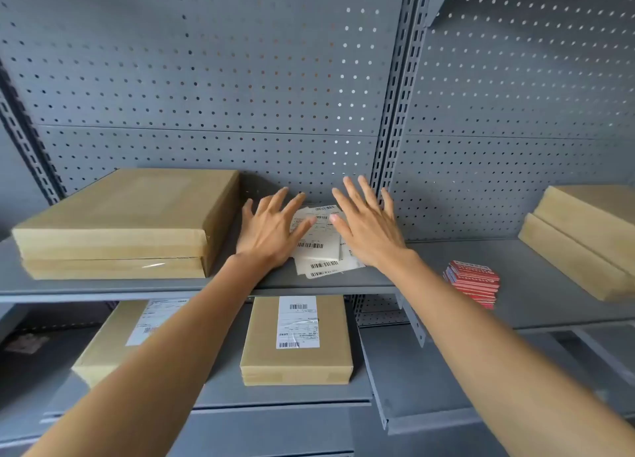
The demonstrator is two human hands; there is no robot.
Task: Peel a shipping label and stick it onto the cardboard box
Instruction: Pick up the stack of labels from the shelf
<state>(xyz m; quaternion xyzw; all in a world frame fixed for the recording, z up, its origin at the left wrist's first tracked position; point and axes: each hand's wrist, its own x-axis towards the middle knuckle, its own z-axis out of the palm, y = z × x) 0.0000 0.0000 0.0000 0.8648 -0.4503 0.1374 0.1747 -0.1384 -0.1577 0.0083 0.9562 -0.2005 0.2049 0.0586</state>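
Observation:
A loose pile of white shipping labels (321,250) with barcodes lies on the grey upper shelf (103,286). My left hand (271,230) hovers over the pile's left edge with fingers spread and straight. My right hand (367,224) is over the pile's right side, fingers also spread; whether either hand touches the labels I cannot tell. To the left of the labels stands a stack of two flat cardboard boxes (127,223) with no label on top. On the lower shelf sits a cardboard box (297,343) bearing a white label, and another labelled box (117,339) lies partly behind my left forearm.
A stack of red-and-white stickers (472,281) sits on the right shelf section. Two more flat cardboard boxes (584,236) lean at the far right. A grey pegboard wall (206,95) backs the shelves, with a slotted upright post (395,130) just behind my right hand.

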